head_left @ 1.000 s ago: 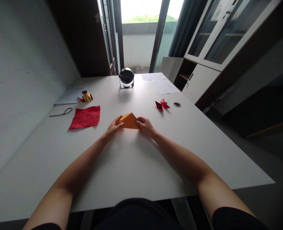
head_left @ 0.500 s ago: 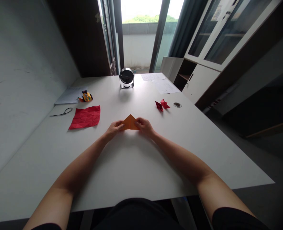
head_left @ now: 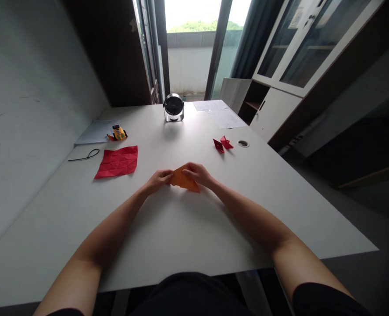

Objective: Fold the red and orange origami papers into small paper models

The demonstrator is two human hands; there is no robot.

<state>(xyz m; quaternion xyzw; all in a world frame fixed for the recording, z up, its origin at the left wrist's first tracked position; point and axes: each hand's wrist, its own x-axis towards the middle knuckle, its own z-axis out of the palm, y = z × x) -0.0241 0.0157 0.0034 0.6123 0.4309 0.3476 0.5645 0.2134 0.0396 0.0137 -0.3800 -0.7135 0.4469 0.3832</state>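
Note:
A folded orange paper (head_left: 185,181) lies at the middle of the white table (head_left: 181,228). My left hand (head_left: 158,180) pinches its left corner, fingers closed on it. My right hand (head_left: 198,174) grips the paper's top and right side, fingers curled over the fold. The paper's lower right corner sticks out below my right hand. Part of the sheet is hidden under both hands.
A creased red paper sheet (head_left: 117,161) lies to the left, with a black cord (head_left: 85,155) beyond it. Two small red folded pieces (head_left: 223,144) sit at the right near a cable hole (head_left: 243,143). A small fan (head_left: 173,106), a yellow toy (head_left: 119,132) and printed sheets (head_left: 225,117) lie farther back.
The orange paper's upright triangular peak has been folded down and toward me. My right hand has moved left over the paper; my left hand has stayed at the left corner.

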